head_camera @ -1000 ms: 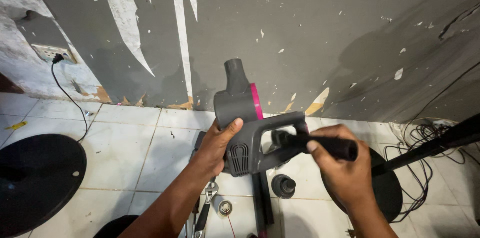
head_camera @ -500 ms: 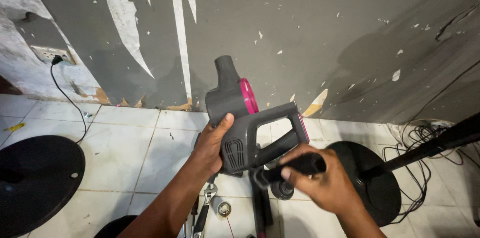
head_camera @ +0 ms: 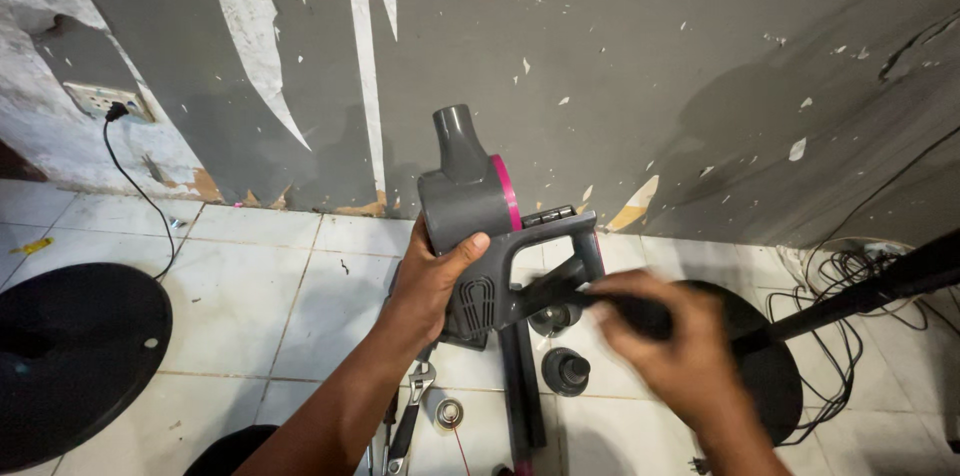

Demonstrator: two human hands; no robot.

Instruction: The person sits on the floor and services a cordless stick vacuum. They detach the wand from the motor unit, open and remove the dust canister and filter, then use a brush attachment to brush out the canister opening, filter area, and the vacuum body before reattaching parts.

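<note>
No packages, labels, signs or screens visible anywhere in view.

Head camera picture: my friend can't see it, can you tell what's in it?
A left hand holds a grey handheld vacuum body with a pink ring above a white tiled floor. The blurred right hand grips a black tool at its handle.

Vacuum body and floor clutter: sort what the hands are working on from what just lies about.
In hand:
grey vacuum body, held by left hand
black tool, gripped by blurred right hand

Lying about:
wrench
round black bases
cable tangle
black cap
</note>
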